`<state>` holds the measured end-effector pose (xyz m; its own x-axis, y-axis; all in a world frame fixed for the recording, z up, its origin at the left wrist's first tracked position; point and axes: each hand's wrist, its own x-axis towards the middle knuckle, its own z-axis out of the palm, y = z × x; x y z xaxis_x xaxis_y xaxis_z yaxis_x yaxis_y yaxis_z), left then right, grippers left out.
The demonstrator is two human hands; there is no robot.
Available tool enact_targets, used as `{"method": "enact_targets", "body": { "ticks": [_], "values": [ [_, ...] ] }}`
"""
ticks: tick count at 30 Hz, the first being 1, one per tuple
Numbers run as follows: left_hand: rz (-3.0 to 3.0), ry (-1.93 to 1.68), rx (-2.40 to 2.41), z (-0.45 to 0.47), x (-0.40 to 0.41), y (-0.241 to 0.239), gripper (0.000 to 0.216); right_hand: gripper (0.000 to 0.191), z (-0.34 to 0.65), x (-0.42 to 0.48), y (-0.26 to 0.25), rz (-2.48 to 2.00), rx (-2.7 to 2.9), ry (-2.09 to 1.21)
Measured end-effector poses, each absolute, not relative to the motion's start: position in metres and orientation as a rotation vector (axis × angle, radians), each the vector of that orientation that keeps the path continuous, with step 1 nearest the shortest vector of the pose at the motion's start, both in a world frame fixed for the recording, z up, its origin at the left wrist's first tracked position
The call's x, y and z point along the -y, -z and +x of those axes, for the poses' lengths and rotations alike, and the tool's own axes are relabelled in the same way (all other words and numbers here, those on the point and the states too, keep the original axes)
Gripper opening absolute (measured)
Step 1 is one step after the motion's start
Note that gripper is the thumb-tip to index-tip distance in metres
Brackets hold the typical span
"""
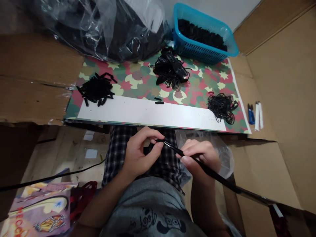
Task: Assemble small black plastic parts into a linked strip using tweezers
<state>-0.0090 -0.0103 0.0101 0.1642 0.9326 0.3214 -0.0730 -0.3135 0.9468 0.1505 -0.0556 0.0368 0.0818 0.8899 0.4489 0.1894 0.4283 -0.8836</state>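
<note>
Over my lap, just below the table edge, my left hand [143, 148] pinches a small black piece [158, 141] between thumb and forefinger. It sits at the tip of a slim black rod [174, 148] with a shiny metal section, and I cannot tell whether the two are joined. My right hand [201, 154] is closed around this rod, which continues behind it toward the lower right. Ahead on the table lie two short black strips [159, 102], a pile of short black pieces [97, 89] at left and a tangle of thin black loops [222, 107] at right.
A camouflage-patterned sheet [197, 82] with a white strip [138, 110] covers the table. Behind stand a blue basket [199, 49] of black pieces and a large plastic bag [106, 29]. More black loops [170, 69] lie mid-table. Blue-handled snips [251, 115] rest at right.
</note>
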Motion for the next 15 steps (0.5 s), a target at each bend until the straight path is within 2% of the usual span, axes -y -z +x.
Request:
{"method": "enact_targets", "body": {
  "ticks": [8,15],
  "values": [
    [1.477,-1.343,-0.866,-0.008,0.012,-0.009,0.017,0.018,0.149,0.059,-0.038,-1.072,1.458,-0.712],
    [1.466,-1.337,-0.864,-0.007,0.013,-0.007,0.017,0.014,0.16,0.059,-0.04,-1.121,1.518,-0.798]
  ]
}}
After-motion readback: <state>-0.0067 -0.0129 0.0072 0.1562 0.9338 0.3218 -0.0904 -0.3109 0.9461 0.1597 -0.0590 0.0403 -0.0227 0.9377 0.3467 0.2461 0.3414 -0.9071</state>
